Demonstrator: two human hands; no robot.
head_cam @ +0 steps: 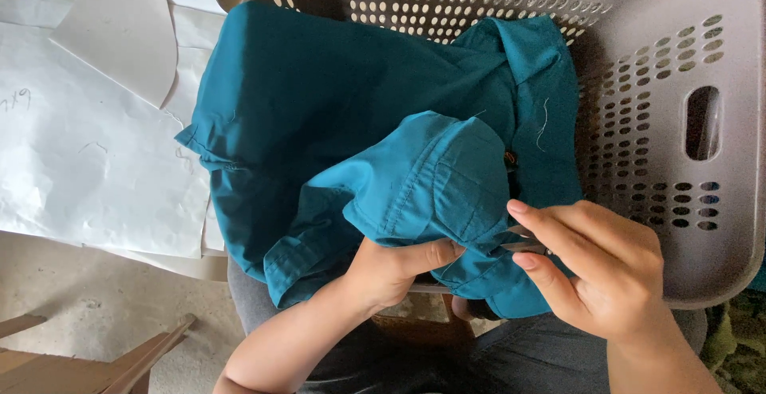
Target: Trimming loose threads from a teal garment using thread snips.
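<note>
A grey perforated laundry basket [702, 226] holds a teal shirt [335, 98] that spills over its near rim. The cloth looks light, soft and limp — best gripped at a stitched seam or pocket edge. The left hand [391, 270] pinches a fold shut; the right hand [594, 270] closes on small metal snips [523, 242].

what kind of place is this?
Likely a home or small sewing workspace: white paper pattern pieces on a bare concrete floor, and a teal shirt in a grey perforated basket.
</note>
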